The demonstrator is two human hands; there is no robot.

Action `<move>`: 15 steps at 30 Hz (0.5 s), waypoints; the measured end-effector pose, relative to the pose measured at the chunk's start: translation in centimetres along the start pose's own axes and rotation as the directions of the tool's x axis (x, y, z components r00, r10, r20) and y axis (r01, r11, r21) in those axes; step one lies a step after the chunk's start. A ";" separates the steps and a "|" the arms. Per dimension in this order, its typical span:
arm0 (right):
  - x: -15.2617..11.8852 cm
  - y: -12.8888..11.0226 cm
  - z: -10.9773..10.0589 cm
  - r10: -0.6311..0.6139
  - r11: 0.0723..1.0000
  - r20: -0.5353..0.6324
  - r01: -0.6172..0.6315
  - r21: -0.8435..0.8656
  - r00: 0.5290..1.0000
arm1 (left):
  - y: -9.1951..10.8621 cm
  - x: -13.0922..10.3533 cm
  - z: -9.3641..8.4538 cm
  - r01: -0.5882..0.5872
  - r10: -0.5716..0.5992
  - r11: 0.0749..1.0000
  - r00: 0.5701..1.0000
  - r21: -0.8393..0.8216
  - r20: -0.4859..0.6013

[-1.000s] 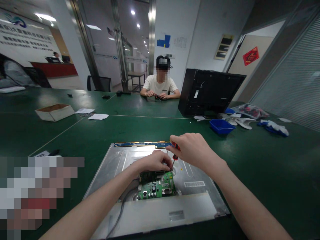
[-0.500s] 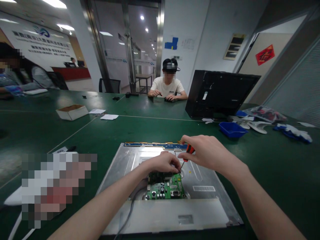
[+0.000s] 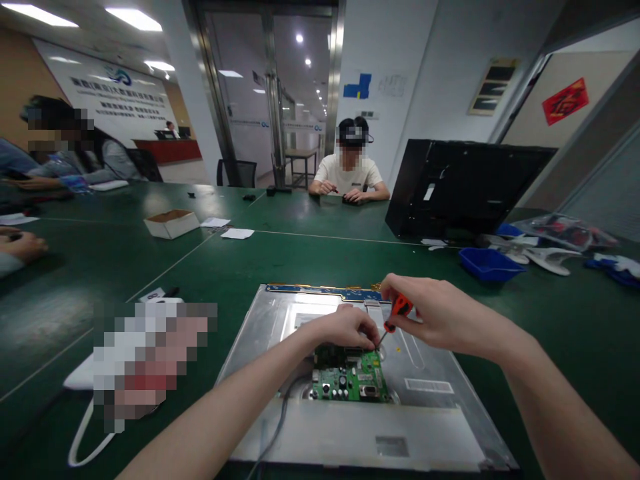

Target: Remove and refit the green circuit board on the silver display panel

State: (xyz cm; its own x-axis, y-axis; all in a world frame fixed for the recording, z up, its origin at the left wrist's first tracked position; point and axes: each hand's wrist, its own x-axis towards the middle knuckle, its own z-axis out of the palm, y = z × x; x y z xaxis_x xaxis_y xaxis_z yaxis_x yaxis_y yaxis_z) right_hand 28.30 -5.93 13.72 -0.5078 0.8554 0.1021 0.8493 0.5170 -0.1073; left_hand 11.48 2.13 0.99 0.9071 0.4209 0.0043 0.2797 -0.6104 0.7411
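A screwdriver (image 3: pixel 400 307) with a red and black handle is gripped by my right hand (image 3: pixel 429 308), its shaft slanting down and left. The tip meets the upper right corner of a green circuit board (image 3: pixel 354 381). My left hand (image 3: pixel 350 328) rests over the board's top edge, fingers curled together beside the screwdriver tip; whatever they pinch is hidden. The board is on the back of a silver display panel (image 3: pixel 435 428), lying flat before me. Along the panel's far edge runs a blue strip board (image 3: pixel 320 291). A grey cable (image 3: pixel 279 423) trails from the board's left side toward me.
A black monitor (image 3: pixel 465 190) stands at the back right, near a blue tray (image 3: pixel 490 265) and white-and-blue gloves (image 3: pixel 617 268). An open box (image 3: pixel 171 224) sits left of centre. A blurred-out white item with a cable (image 3: pixel 83 433) lies at left. People sit across the table and left.
The view has swung left, so everything sits further right in the picture. Both hands keep their places at the board's corner, and the screwdriver stays in my right hand.
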 end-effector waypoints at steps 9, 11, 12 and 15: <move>0.5 -0.2 0.6 0.171 0.933 -0.085 -0.189 -0.307 0.982 | -0.4 0.0 0.1 -0.004 0.004 1.000 1.000 -0.011 0.003; 0.5 -0.2 0.5 0.159 0.937 -0.072 -0.174 -0.302 0.985 | -0.5 0.0 0.1 0.002 -0.002 1.000 1.000 0.003 -0.004; 0.5 -0.2 0.4 0.145 0.945 -0.066 -0.158 -0.288 0.987 | -0.5 0.1 0.1 0.005 -0.005 1.000 1.000 0.016 -0.003; 0.2 0.0 0.1 0.091 0.977 -0.042 -0.097 -0.188 0.995 | -0.3 0.1 0.0 0.013 -0.013 0.998 1.000 0.060 0.005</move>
State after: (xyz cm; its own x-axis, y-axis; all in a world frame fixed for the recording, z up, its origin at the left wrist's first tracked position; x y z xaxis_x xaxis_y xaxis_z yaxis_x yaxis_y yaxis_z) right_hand 28.23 -5.77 13.59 -0.4222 0.8966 0.1334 0.9064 0.4162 0.0715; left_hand 11.43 2.39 0.79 0.9049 0.4255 -0.0089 0.3096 -0.6439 0.6996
